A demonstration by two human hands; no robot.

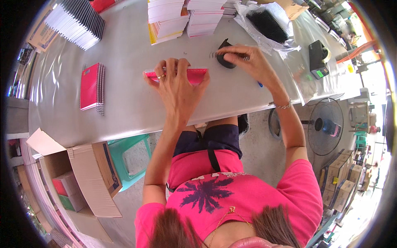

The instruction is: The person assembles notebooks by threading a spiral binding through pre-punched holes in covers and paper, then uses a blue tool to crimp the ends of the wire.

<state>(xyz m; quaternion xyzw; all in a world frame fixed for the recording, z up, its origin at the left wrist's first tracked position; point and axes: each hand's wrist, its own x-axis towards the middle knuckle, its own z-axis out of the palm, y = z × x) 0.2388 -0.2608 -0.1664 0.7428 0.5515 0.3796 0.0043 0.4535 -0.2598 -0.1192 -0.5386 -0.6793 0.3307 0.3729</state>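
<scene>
My left hand (175, 80) is wrapped over a pink spiral notebook (197, 76), its thumb and fingers gripping the two ends. The notebook stands on an edge on the table, and much of it is hidden behind the hand. Over a black rounded object with a pointed end (226, 62), whose kind I cannot tell, my right hand (247, 58) is held with thumb and fingers drawn together. Thin dark coil-like marks show on both sides of those fingertips; what they pinch is too small to name. To the left lies a small stack of red spiral notebooks (89, 87).
A grey-covered table (128, 105) spans the front. At its back stand a tall stack of black-spined notebooks (78, 25), piles of paper pads (167, 20) and black coils in plastic wrap (269, 25). A tape dispenser (317, 60) sits right. Below are an open carton (93, 177), a green stool (120, 155) and a fan (324, 124).
</scene>
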